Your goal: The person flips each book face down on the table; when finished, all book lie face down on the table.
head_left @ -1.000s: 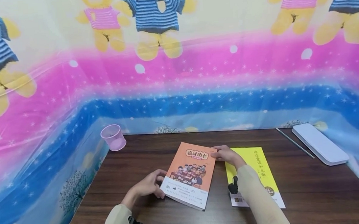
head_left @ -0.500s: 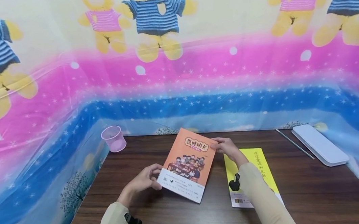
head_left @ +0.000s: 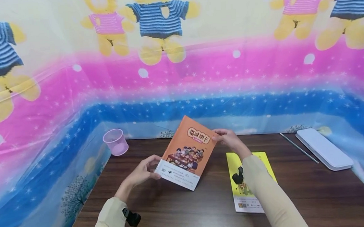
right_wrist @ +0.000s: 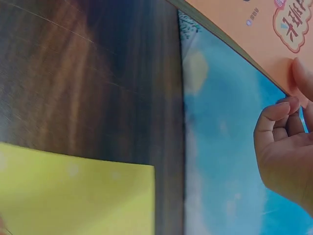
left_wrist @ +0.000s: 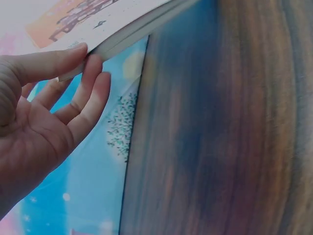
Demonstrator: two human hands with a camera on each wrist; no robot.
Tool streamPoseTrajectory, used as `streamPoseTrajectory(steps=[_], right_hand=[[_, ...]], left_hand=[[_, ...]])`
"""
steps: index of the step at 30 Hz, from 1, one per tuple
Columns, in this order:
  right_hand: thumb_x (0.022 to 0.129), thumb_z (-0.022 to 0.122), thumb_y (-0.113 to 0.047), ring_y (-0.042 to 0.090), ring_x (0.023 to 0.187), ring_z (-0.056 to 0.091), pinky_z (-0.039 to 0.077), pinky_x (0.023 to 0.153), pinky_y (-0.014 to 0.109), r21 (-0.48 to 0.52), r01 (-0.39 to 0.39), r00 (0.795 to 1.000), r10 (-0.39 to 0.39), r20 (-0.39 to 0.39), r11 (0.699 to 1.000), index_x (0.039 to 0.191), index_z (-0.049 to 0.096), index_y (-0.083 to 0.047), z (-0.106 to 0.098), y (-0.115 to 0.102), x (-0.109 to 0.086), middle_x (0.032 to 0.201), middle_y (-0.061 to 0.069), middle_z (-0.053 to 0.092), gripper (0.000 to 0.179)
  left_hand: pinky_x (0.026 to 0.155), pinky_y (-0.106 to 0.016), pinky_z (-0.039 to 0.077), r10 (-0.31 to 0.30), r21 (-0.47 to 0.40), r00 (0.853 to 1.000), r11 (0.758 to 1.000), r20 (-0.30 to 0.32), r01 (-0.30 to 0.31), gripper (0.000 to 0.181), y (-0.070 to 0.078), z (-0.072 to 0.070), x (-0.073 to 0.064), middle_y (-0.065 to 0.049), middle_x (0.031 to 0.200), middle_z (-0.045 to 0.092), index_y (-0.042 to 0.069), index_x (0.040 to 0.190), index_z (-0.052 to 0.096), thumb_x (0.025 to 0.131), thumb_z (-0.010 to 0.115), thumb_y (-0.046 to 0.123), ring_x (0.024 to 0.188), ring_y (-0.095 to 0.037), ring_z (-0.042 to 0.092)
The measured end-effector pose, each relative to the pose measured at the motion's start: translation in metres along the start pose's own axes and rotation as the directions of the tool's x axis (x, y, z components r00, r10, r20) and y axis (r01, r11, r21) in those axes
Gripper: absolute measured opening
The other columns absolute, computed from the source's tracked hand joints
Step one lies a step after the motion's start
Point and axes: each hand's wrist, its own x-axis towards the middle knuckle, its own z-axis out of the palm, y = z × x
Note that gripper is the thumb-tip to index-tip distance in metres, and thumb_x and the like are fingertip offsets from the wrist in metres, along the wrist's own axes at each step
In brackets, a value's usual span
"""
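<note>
An orange book (head_left: 187, 151) with a white lower band is held up off the table, tilted, its cover toward the head camera. My left hand (head_left: 143, 172) pinches its lower left corner; in the left wrist view the thumb lies on the cover and the fingers (left_wrist: 93, 93) curl beneath. The book's upper right corner is between the thumb and fingers of my right hand (head_left: 231, 141), as the right wrist view shows at the orange cover (right_wrist: 259, 34). Below the right forearm lies a yellow book (head_left: 234, 165) on the table, partly hidden by the sleeve.
A pink translucent cup (head_left: 115, 142) stands at the table's back left. Toward the back right lie a thin pencil-like stick (head_left: 298, 148) and a white case (head_left: 324, 149). A printed cloth (head_left: 181, 103) hangs behind the brown wooden table (head_left: 218, 211).
Both hands have raised the orange book from the table and moved it away from me, tilting it more upright. The yellow book, cup, stick and case stay put.
</note>
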Motion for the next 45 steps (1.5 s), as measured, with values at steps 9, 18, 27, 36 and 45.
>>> streamPoseTrajectory(steps=[9, 18, 27, 36, 45], right_hand=[[0.089, 0.070, -0.014, 0.014, 0.080, 0.054, 0.045, 0.071, 0.026, -0.052, 0.014, 1.000, -0.016, -0.026, 0.999, 0.119, 0.065, -0.007, -0.002, -0.018, 0.001, 0.090, -0.006, 0.068, 0.031], [0.090, 0.068, -0.009, 0.007, 0.071, 0.068, 0.056, 0.071, 0.023, 0.059, 0.036, 0.998, -0.034, -0.045, 0.998, 0.120, 0.061, -0.002, 0.000, -0.015, 0.001, 0.085, -0.005, 0.070, 0.031], [0.090, 0.066, -0.003, 0.008, 0.084, 0.070, 0.056, 0.090, 0.032, 0.153, 0.063, 0.997, -0.055, -0.052, 0.986, 0.115, 0.059, -0.001, 0.003, -0.017, 0.000, 0.105, 0.006, 0.065, 0.025], [0.092, 0.061, 0.000, 0.010, 0.083, 0.071, 0.057, 0.088, 0.030, 0.270, 0.073, 0.997, -0.074, -0.006, 0.960, 0.101, 0.061, -0.004, 0.004, -0.016, -0.003, 0.101, 0.004, 0.065, 0.010], [0.097, 0.053, -0.011, 0.009, 0.080, 0.070, 0.058, 0.081, 0.026, 0.343, 0.128, 0.991, -0.134, -0.006, 0.930, 0.104, 0.063, 0.001, 0.004, -0.014, -0.005, 0.094, 0.000, 0.065, 0.016]], left_hand=[[0.073, -0.031, 0.054, -0.004, 0.053, 0.987, 0.998, -0.163, 0.013, 0.037, 0.010, -0.006, 0.002, -0.030, 0.117, 0.063, -0.004, 0.118, 0.056, 0.082, 0.062, -0.011, 0.092, -0.015, 0.064], [0.071, -0.029, 0.051, 0.055, 0.116, 0.971, 0.993, -0.233, -0.028, 0.029, 0.017, -0.007, 0.002, -0.029, 0.110, 0.067, -0.003, 0.112, 0.061, 0.083, 0.064, -0.009, 0.087, -0.013, 0.066], [0.069, -0.039, 0.060, 0.032, 0.004, 0.960, 0.999, -0.280, -0.032, 0.030, 0.019, -0.010, 0.003, -0.035, 0.112, 0.064, -0.010, 0.113, 0.059, 0.084, 0.063, -0.011, 0.079, -0.014, 0.069], [0.067, -0.033, 0.059, -0.007, -0.084, 0.939, 0.996, -0.343, -0.023, 0.031, 0.020, -0.012, -0.001, -0.039, 0.114, 0.061, -0.013, 0.119, 0.058, 0.089, 0.062, -0.006, 0.068, -0.011, 0.070], [0.069, -0.020, 0.056, -0.017, -0.075, 0.890, 0.997, -0.455, -0.019, 0.030, 0.021, -0.008, -0.001, -0.012, 0.104, 0.075, -0.012, 0.115, 0.065, 0.086, 0.068, -0.003, 0.076, -0.003, 0.068]])
